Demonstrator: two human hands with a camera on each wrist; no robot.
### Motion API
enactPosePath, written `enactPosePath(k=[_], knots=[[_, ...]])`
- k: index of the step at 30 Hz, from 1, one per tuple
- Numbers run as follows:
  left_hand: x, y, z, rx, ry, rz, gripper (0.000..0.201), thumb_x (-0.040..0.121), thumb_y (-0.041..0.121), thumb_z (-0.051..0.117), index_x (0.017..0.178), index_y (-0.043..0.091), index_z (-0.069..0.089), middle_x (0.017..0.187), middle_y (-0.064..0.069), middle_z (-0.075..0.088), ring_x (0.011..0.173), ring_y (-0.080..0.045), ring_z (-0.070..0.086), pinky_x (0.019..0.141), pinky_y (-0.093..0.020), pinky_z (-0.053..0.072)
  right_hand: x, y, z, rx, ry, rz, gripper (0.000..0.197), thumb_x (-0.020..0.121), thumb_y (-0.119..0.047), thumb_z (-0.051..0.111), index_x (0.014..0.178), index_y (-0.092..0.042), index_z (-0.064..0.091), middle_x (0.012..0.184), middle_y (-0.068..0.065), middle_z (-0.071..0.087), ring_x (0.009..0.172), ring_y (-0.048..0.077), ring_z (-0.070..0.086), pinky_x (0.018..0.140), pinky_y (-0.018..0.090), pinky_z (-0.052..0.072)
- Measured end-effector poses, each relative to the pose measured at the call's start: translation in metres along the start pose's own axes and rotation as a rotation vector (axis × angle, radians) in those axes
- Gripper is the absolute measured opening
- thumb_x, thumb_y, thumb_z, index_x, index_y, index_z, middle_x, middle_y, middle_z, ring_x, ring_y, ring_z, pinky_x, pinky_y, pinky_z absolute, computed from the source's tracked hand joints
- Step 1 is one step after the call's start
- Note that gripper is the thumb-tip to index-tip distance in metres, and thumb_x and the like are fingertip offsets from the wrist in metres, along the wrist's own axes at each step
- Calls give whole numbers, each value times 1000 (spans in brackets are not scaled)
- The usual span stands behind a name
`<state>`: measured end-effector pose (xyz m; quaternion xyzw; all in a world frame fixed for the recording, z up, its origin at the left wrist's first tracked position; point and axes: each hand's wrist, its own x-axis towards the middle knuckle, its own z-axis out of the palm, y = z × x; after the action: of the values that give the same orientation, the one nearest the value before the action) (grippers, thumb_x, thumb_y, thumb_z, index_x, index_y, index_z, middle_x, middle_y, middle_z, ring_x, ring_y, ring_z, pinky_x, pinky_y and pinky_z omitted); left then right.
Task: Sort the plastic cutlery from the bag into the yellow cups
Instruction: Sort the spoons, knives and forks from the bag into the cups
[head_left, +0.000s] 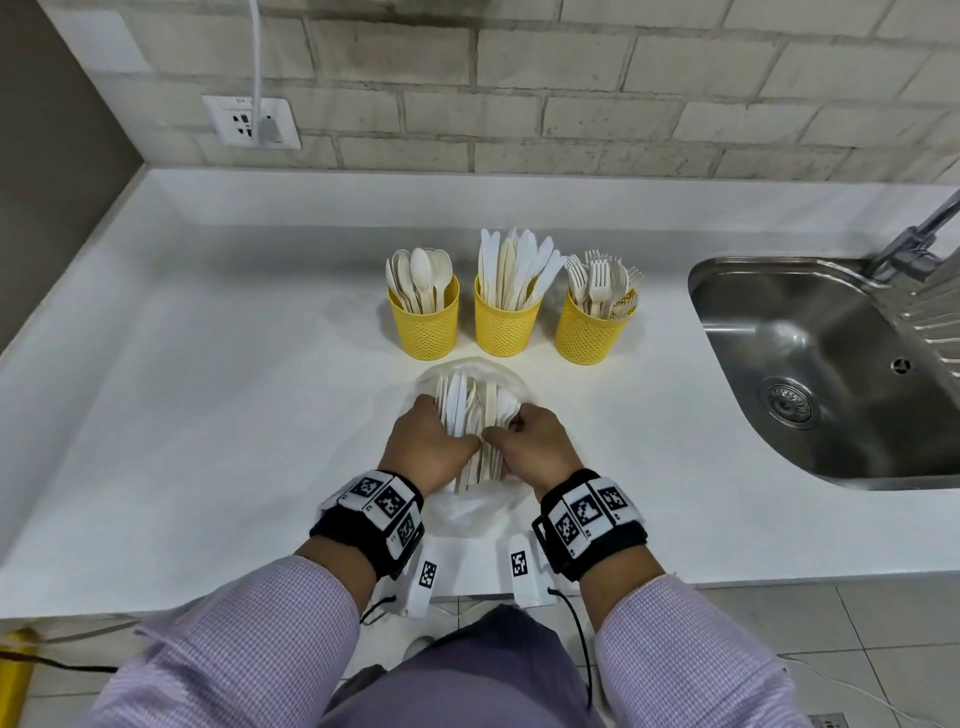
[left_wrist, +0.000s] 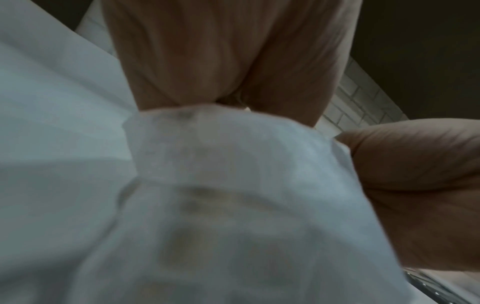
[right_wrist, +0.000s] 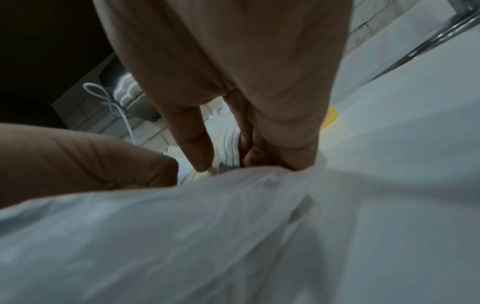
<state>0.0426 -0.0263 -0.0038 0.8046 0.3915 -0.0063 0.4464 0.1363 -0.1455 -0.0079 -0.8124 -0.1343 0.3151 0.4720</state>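
I see the bag lying on the white surface just before the three yellow cups. My left grip and right grip both curl around its bundled cutlery, thumbs touching.

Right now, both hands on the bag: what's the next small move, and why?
Probably pinch one piece from the bundle of cutlery with the right hand. The left hand grips the bag, whose mouth faces three yellow cups holding sorted spoons, knives, forks.
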Motion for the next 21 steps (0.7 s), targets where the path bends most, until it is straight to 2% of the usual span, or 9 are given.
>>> enactPosePath(k=[2,4,6,10,13,14,17,19,21], knots=[[2,0,1,35,9,25,33,83,25,72,110,9,60,101,-4,67,94,-24,64,68,-26,43,-1,-1,0,-25,5,-11,13,84,-14,71,73,-16,63,68,-1,62,74,25,64,76,41,56],[6,-1,2,51,2,36,31,81,25,71,106,9,63,98,-6,69,93,-25,66,63,-25,41,-1,-2,1,-34,-7,-16,7,80,-19,69,78,-13,67,72,4,67,79,30,70,81,49,60],[7,-2,3,87,-19,27,32,80,28,69,105,9,63,98,-6,68,91,-26,65,67,-28,42,0,-1,3,-55,-30,-13,21,72,-25,64,83,-9,70,79,12,72,82,34,72,80,55,60],[6,-5,6,236,-34,33,39,76,39,63,105,12,61,102,-9,63,91,-29,64,72,-33,48,1,0,7,-97,-71,-21,27,73,-23,60,91,-6,72,85,13,74,84,32,72,83,53,60],[6,-5,6,344,-29,70,37,78,40,61,104,14,63,101,-9,67,92,-31,66,77,-38,54,3,1,8,-121,-30,-8,12,78,-14,63,74,-2,63,73,14,70,72,30,69,72,40,59],[6,-4,5,365,-28,85,35,80,40,61,104,14,64,100,-8,68,93,-31,66,77,-38,54,5,2,9,-132,-10,-2,13,77,-11,63,67,-4,57,67,13,63,67,27,64,67,37,52],[4,-3,6,334,-56,105,34,86,38,62,109,13,63,103,-6,70,98,-29,66,82,-38,54,8,9,12,-109,24,5,13,65,-13,58,56,-4,54,58,16,54,61,32,57,62,46,53],[2,-2,8,269,-108,91,47,81,46,66,114,13,61,107,-5,68,99,-26,64,81,-36,52,11,14,13,-97,14,3,19,61,-13,53,62,6,57,59,17,55,60,31,55,60,42,50],[2,-3,9,236,-133,79,74,64,61,70,121,15,57,111,-6,64,99,-25,64,79,-34,52,10,15,12,-82,-3,-1,22,62,-11,51,66,8,61,59,17,56,60,24,52,59,36,43]])
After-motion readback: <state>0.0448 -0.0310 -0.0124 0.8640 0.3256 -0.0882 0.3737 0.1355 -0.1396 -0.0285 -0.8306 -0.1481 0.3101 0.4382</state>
